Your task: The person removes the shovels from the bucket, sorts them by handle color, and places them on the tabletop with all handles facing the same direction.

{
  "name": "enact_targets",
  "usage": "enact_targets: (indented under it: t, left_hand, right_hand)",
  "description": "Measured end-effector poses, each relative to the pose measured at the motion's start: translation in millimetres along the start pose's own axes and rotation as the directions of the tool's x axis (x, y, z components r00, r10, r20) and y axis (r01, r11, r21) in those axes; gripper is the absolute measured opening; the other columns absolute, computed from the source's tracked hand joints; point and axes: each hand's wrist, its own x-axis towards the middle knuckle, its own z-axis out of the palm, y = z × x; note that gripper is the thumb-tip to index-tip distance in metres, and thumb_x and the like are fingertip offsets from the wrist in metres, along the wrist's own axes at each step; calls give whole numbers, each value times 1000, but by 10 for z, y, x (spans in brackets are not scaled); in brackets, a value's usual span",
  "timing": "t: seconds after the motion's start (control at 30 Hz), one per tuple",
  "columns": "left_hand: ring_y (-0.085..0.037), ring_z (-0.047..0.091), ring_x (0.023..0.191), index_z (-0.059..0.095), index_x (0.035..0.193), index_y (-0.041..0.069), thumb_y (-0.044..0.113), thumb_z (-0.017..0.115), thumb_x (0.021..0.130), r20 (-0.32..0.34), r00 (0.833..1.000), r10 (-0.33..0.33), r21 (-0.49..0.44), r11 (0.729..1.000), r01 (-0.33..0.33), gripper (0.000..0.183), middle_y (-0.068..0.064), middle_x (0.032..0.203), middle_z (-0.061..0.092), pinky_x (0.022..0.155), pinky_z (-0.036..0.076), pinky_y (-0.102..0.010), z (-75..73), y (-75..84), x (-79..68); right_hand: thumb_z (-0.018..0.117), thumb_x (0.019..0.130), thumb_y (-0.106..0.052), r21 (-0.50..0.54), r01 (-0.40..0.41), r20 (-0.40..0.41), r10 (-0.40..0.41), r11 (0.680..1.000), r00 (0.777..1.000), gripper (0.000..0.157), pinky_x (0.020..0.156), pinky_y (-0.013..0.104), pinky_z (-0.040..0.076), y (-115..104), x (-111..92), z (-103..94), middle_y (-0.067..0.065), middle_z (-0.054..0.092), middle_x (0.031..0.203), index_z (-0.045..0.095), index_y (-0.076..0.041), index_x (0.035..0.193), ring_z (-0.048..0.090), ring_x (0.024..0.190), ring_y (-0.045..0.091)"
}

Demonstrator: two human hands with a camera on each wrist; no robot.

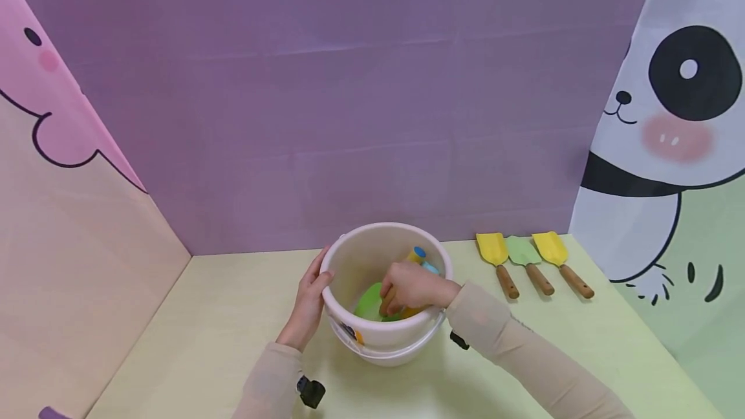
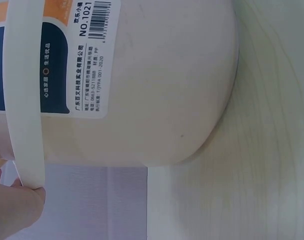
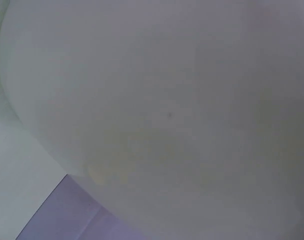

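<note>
A white bucket (image 1: 384,341) stands in the middle of the table, tilted a little towards the person. My left hand (image 1: 308,306) grips its left rim, the thumb over the edge. In the left wrist view, fingers show beside the bucket's white carrying handle (image 2: 24,90). Reaching over the right rim, my right hand (image 1: 416,284) is inside the bucket, fingers curled round the wooden handle of a green toy shovel (image 1: 368,302). A yellow piece with a blue end (image 1: 417,253) and a light blue piece (image 1: 431,267) are also in there, partly hidden by the hand.
Two yellow toy shovels (image 1: 492,249) (image 1: 550,247) and a light green shovel (image 1: 523,251), all with wooden handles, lie at the table's back right. A purple wall (image 1: 349,115) rises behind the table. A purple object (image 1: 52,413) shows at the bottom left corner.
</note>
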Motion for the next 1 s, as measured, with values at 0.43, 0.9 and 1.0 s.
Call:
enact_targets:
  t: [0.43, 0.9, 1.0]
  left_hand:
    - [-17, 37, 122, 26, 145, 14, 11, 38, 92, 7, 1000, -10, -10, 1000, 10, 55, -5, 149, 26, 101, 33, -42, -12, 4, -9]
    - [-12, 41, 118, 26, 145, 12, 10, 39, 91, -12, 1000, -21, 2, 1000, 21, 56, -4, 148, 27, 96, 38, -30, 24, 54, -40]
    - [-12, 41, 118, 26, 145, 12, 11, 39, 91, -14, 1000, -13, 9, 1000, 13, 55, -6, 149, 26, 94, 39, -28, 23, 70, -48]
  right_hand:
    - [75, 70, -12, 8, 46, -126, -45, 999, 991, 22, 77, 23, 48, 22, -55, -37, 4, 72, 88, 73, -3, 90, 66, 88, 16]
    - [74, 73, -13, 41, 110, -226, -98, 993, 969, 19, 72, 18, 47, 33, -239, -179, -2, 72, 86, 74, -7, 91, 65, 89, 14]
    - [73, 75, -13, 71, 123, -230, -104, 990, 968, 18, 74, 18, 47, 49, -277, -213, -3, 72, 85, 74, -8, 92, 65, 89, 13]
